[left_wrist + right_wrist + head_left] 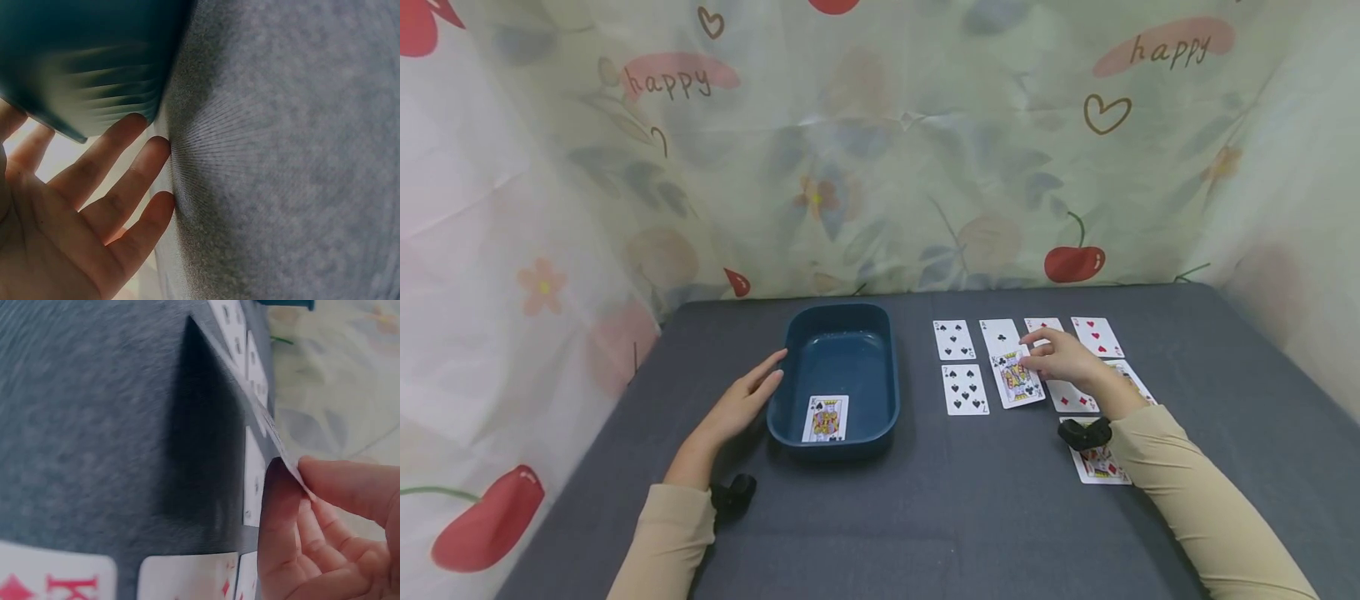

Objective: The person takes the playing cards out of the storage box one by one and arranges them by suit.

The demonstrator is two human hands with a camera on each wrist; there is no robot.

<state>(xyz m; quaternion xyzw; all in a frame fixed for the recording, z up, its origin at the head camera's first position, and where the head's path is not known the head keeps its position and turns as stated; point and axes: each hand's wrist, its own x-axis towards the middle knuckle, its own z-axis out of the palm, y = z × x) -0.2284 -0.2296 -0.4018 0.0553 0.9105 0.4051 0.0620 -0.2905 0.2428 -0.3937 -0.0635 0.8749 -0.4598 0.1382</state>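
Note:
My right hand (1060,358) pinches a king of clubs (1017,379) between thumb and fingers at its right edge. In the right wrist view the held card (270,422) is seen nearly edge-on, tilted, its raised side in the fingers and its shadow on the cloth. My left hand (741,408) lies at the left side of a dark blue tub (895,392), fingers spread and fairly straight, fingertips right at its wall. In the left wrist view the fingertips (134,124) meet the tub's ribbed end. Inside the tub lies a king of spades (826,419).
Face-up cards lie in rows on the grey cloth (925,517): a five of spades (955,340), seven of spades (966,390), ace of clubs (998,332), a heart card (1097,337) and others. A king of diamonds (1101,467) is partly under the right wrist. A patterned curtain (880,167) hangs behind.

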